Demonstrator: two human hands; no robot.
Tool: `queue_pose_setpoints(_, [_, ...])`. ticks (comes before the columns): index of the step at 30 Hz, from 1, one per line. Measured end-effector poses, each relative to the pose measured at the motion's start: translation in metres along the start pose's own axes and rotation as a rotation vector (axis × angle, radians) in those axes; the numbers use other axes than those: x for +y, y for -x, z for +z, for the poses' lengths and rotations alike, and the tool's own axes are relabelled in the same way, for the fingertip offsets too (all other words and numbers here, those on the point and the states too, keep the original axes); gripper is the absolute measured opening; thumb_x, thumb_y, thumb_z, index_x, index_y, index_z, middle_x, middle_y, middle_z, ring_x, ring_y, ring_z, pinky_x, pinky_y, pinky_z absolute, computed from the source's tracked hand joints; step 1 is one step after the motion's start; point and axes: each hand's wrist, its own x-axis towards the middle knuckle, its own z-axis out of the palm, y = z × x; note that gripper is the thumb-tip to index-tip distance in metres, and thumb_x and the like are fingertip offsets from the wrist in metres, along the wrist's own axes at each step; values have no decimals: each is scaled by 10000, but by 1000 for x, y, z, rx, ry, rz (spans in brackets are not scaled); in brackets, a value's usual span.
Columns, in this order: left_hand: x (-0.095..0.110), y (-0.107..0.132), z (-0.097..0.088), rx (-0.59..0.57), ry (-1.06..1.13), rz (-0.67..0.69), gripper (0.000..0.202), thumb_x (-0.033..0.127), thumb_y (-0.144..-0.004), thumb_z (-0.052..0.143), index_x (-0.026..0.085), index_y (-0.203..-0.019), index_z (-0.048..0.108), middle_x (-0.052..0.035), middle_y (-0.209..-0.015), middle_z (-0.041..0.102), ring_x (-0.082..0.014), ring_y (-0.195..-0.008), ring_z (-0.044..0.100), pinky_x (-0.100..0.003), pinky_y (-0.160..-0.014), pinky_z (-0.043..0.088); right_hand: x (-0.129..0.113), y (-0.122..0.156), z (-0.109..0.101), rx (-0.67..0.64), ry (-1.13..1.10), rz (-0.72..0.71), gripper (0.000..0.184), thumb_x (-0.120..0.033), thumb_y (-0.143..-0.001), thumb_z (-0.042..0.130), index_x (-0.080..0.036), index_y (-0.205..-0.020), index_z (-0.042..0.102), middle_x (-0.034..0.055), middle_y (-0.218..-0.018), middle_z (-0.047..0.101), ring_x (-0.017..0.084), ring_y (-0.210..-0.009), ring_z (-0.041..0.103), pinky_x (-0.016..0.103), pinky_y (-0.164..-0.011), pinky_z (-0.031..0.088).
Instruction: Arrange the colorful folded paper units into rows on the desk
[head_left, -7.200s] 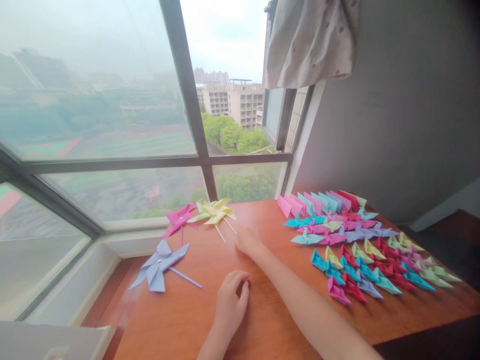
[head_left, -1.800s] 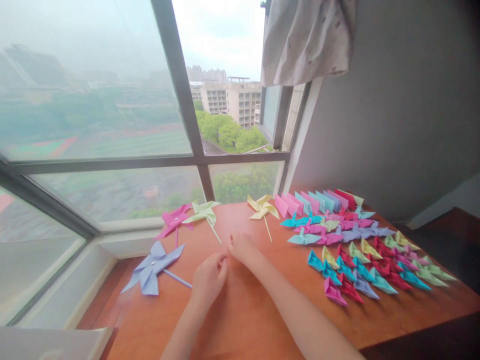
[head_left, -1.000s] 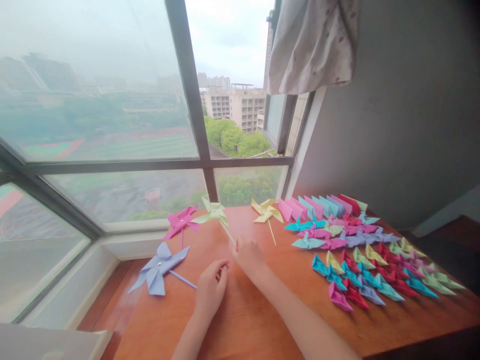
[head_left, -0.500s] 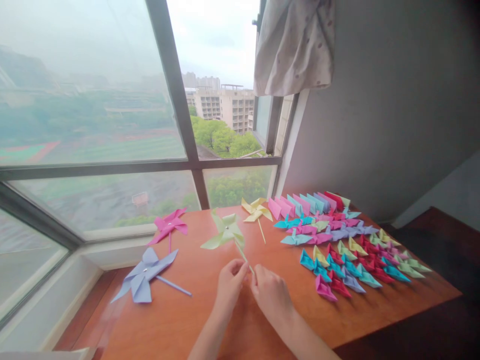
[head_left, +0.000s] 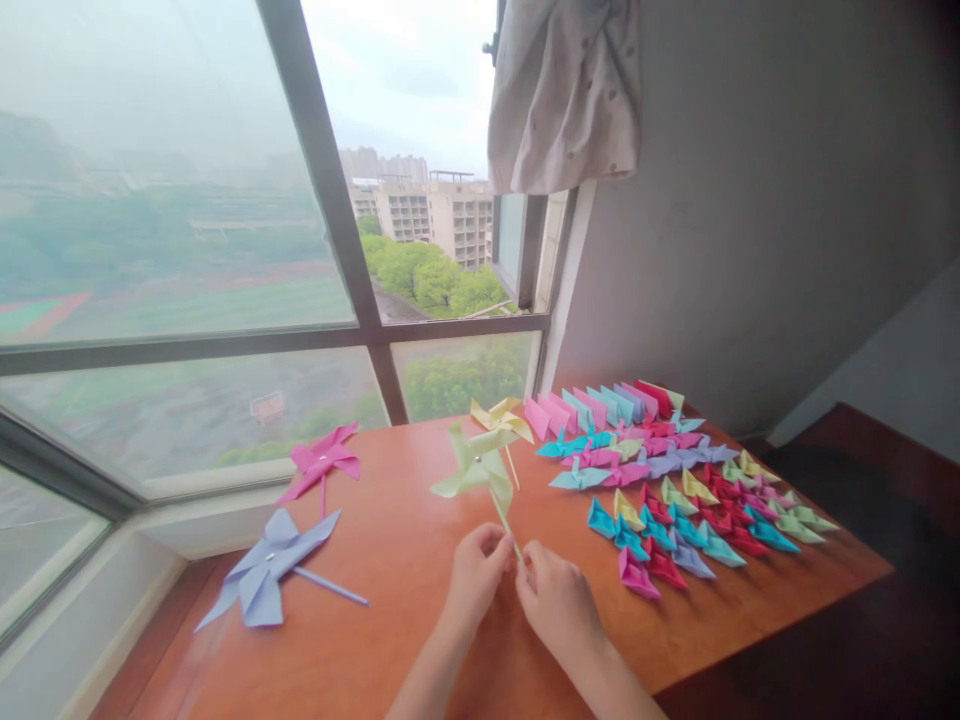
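A pale green paper pinwheel (head_left: 475, 466) is held up over the wooden table (head_left: 405, 640), its thin stick slanting down toward me. My left hand (head_left: 480, 570) pinches the stick from the left with thumb and fingers. Closed on the stick's lower end is my right hand (head_left: 553, 595), close beside the left. Right behind the green blades lies a yellow pinwheel (head_left: 504, 418), partly covered by them. To the left rest a lavender pinwheel (head_left: 271, 565) and, farther back, a magenta pinwheel (head_left: 325, 458).
Folded paper boats (head_left: 675, 530) in several colours fill the table's right side, with paper cranes (head_left: 645, 455) behind them and a row of folded paper pieces (head_left: 592, 408) at the back. A window (head_left: 180, 270) borders the far and left sides; a curtain (head_left: 566, 100) hangs above.
My hands and the green pinwheel have shifted slightly right, so its blades now overlap the yellow pinwheel. The whole view has turned a little to the right.
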Motion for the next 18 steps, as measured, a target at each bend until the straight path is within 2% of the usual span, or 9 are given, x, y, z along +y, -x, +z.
queue_pose_setpoints(10, [-3,-18,14,-61,-88,51,210,335,-779,592,156,-681,640,3,-601,642,-132,-533,565,-235,-553,441,23,-16,4,-28,-18,127,131,-195,-911,522,-218,-793,574,-14,-703,682,140,-653,648,251,-560,274])
queue_pose_setpoints(18, [-13,-13,7,-81,-132,55,240,375,-837,554,167,-738,623,26,-567,591,-127,-493,537,-212,-475,408,42,-39,5,-94,16,217,117,-240,-905,530,-212,-821,607,6,-704,690,153,-685,661,244,-559,283])
